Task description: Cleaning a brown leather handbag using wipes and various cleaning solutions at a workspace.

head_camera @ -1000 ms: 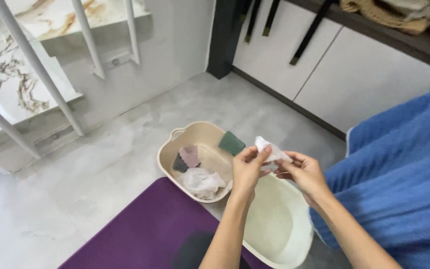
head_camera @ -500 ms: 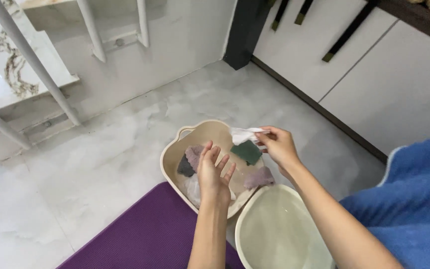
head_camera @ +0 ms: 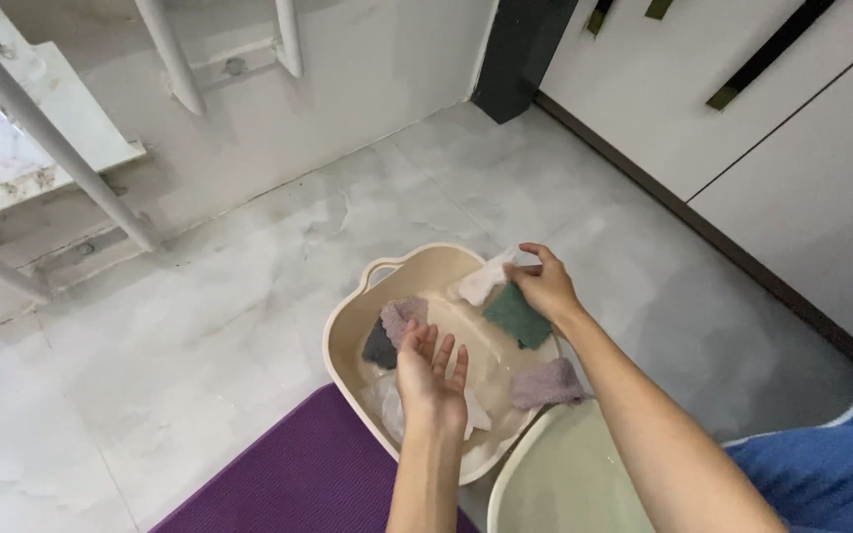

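Smooth plastic basin point(head_camera: 348, 331), fluffy cloths point(head_camera: 517, 316), glossy marble floor point(head_camera: 249, 257)

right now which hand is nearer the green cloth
Right. The right hand is at the rim of the basin, touching the green cloth and holding a pale cloth. The left hand hovers open over the basin's middle, apart from it.
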